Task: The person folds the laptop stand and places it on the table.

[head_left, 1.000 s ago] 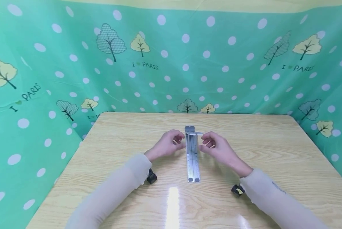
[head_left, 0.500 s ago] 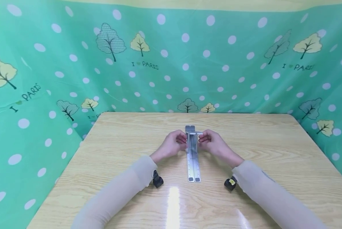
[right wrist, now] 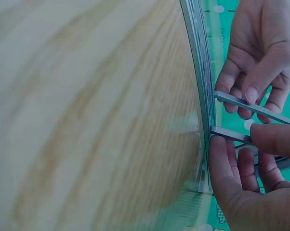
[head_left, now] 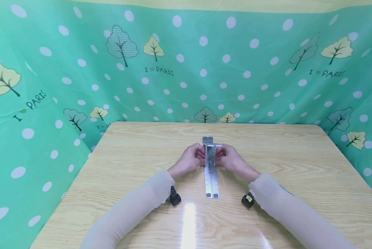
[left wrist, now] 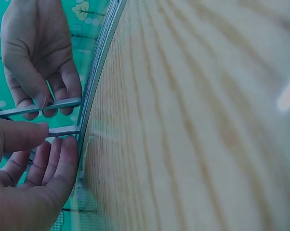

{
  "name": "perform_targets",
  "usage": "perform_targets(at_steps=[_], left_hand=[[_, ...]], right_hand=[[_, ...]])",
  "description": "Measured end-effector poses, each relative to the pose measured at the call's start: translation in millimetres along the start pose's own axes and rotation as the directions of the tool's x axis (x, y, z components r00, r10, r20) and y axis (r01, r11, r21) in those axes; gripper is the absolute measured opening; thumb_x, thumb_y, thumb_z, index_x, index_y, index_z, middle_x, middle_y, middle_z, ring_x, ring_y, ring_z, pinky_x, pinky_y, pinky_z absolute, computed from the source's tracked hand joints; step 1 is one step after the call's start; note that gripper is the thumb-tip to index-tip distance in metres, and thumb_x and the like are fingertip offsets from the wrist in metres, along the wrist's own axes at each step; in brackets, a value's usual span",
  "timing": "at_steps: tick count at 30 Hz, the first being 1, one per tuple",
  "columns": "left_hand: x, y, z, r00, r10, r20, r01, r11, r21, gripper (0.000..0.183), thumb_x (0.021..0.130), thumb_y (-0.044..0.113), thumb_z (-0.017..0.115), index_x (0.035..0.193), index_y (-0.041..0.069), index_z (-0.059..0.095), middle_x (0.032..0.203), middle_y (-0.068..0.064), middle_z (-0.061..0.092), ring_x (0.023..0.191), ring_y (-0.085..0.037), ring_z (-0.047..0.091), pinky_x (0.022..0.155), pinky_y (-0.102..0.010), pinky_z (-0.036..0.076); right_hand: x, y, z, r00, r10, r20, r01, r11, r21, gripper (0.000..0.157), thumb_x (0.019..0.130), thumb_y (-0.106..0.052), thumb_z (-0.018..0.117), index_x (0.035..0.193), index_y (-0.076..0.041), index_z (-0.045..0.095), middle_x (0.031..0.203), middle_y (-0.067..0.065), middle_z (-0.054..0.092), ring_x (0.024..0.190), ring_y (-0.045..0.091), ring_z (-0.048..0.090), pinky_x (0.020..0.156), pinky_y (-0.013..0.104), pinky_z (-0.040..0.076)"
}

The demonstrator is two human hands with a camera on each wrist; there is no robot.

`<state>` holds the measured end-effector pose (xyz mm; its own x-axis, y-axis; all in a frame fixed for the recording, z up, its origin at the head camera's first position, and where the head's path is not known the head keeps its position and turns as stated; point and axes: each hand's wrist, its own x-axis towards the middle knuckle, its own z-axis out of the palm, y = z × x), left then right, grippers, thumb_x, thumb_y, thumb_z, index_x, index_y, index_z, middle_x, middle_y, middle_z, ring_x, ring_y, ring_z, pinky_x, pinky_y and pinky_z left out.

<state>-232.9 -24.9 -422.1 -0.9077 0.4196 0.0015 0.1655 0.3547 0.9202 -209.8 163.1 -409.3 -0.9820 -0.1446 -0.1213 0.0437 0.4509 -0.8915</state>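
A silver metal folding stand, which looks like a laptop stand [head_left: 212,181], lies lengthwise on the table. Its two slotted rails are side by side, with grey pads at both ends. Thin struts rise from the rails toward a short crosspiece [head_left: 214,145] near the far end. From the left, my left hand [head_left: 191,157] pinches one strut [left wrist: 63,130] between thumb and fingers. My right hand [head_left: 232,159] pinches the other strut [right wrist: 231,135] from the right side. In both wrist views the struts stand slightly apart, with the fingertips close to the rails.
The wood-grain table [head_left: 136,148] lies under the stand and both forearms. A green dotted curtain [head_left: 186,62] hangs behind and along the sides. Black wrist cameras sit below the left cuff [head_left: 174,197] and right cuff [head_left: 248,200]. Bright glare marks the table's front.
Both hands have moved inward to the stand and now grip its struts; a second ago they hovered beside it with fingers apart. The stand keeps its place on the table.
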Motion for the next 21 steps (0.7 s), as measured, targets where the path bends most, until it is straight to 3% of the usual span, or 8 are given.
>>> perform_targets(at_steps=[7,21], left_hand=[[-1.0,2.4,0.4,1.0,0.005,0.023,-0.007,0.999,0.054,0.024,0.076,-0.012,0.068,0.096,-0.004,0.057,0.089,-0.007,0.06,0.079,-0.015,0.057,0.071,-0.024,0.052],[-1.8,3.1,2.7,1.0,0.014,0.015,-0.015,0.997,0.078,0.024,0.077,-0.013,0.067,0.097,-0.005,0.057,0.09,-0.011,0.062,0.077,-0.014,0.057,0.07,-0.024,0.052]], right_hand=[[-1.0,-0.4,2.4,1.0,0.004,0.011,-0.004,1.0,-0.006,0.028,0.078,0.01,0.063,0.104,0.004,0.055,0.096,0.013,0.057,0.086,0.023,0.054,0.074,0.032,0.052],[-0.3,-1.4,3.2,0.999,-0.031,-0.007,0.03,0.997,-0.074,0.025,0.078,0.008,0.065,0.101,0.002,0.057,0.094,0.01,0.058,0.087,0.023,0.055,0.08,0.034,0.051]])
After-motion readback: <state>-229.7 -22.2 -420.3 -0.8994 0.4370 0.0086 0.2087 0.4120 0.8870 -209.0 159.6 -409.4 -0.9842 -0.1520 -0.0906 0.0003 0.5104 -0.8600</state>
